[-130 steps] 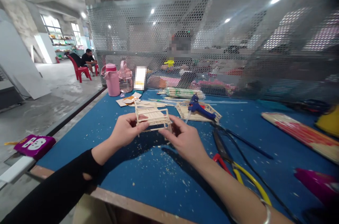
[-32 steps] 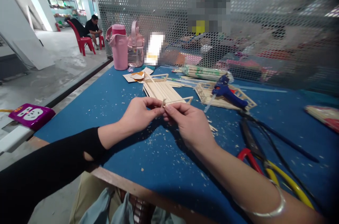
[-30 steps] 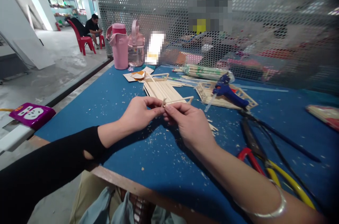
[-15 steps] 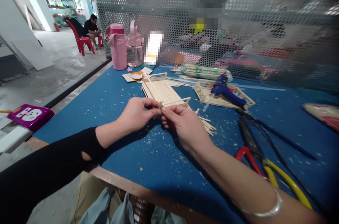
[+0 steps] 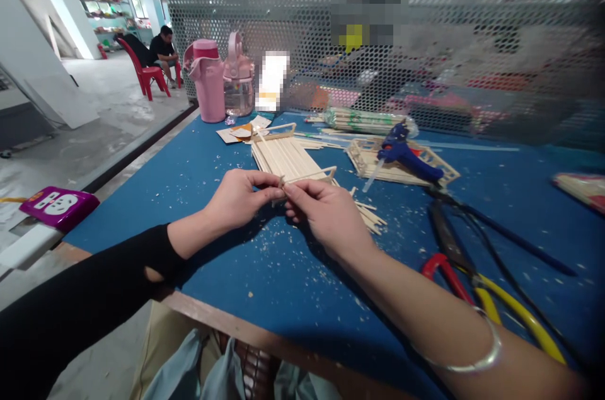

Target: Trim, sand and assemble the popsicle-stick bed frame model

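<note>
Right hand (image 5: 328,212) pinches the stick frame (image 5: 289,156) (left hand (image 5: 233,200) too).

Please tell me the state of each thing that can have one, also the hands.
Left hand, pinched at stick frame
Right hand, pinched beside left fingertips
Stick frame, held, end rails raised
Glue gun, lying on second frame
Pink flask, upright, lid on
Clear bottle, upright, lid on
Yellow-handled pliers, handles apart

A red chair (image 5: 150,72) stands on grey floor (image 5: 123,115) left of a perforated screen (image 5: 283,12)
</note>
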Available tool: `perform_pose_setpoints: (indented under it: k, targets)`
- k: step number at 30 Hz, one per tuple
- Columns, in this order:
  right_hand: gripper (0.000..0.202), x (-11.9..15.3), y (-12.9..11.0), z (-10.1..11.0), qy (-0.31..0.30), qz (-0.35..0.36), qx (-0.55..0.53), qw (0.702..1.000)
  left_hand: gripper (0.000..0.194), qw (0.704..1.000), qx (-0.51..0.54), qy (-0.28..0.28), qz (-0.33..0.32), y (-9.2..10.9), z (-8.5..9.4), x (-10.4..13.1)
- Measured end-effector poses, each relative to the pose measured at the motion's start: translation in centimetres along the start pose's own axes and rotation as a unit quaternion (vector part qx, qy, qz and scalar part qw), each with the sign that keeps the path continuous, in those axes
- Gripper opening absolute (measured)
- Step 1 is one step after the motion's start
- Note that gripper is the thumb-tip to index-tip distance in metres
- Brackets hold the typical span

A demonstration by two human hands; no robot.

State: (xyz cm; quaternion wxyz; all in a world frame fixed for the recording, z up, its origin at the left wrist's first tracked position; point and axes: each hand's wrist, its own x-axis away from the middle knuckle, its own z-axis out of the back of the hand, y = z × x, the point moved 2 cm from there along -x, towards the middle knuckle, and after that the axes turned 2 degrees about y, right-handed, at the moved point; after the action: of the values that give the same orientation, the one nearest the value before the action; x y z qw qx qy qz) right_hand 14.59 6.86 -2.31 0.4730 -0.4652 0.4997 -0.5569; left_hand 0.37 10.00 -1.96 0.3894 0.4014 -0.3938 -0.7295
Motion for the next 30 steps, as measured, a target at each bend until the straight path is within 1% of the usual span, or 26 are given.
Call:
perform_pose_setpoints:
  k: [4, 7, 12, 19, 26, 30]
  targets:
    - [0.020, -0.18, -0.19, -0.24, -0.013, -0.070, -0.038, 0.997, 0.018, 1.000, -0.021, -0.004, -0.014, 0.03, 0.15, 0.00]
    - [0.021, -0.36, -0.35, -0.23, -0.025, -0.092, -0.053, 0.994, 0.019, 0.999, -0.032, -0.002, -0.024, 0.18, 0.24, 0.08]
    - [0.020, -0.55, -0.41, 0.29, -0.062, -0.090, -0.059, 0.992, 0.020, 0.998, -0.050, 0.004, -0.034, 0.28, 0.20, 0.17]
    - [0.009, -0.58, -0.47, 0.69, -0.039, -0.051, -0.068, 0.996, 0.021, 0.998, -0.050, -0.009, -0.038, 0.03, 0.33, -0.07]
    - [0.007, -0.81, -0.41, 0.46, -0.034, -0.041, -0.062, 0.997, 0.021, 0.997, -0.059, -0.011, -0.046, 0.16, 0.32, -0.04]
    - [0.008, -0.84, -0.30, 0.46, -0.033, -0.035, -0.060, 0.997, 0.019, 0.999, -0.045, -0.001, -0.027, 0.22, 0.25, 0.02]
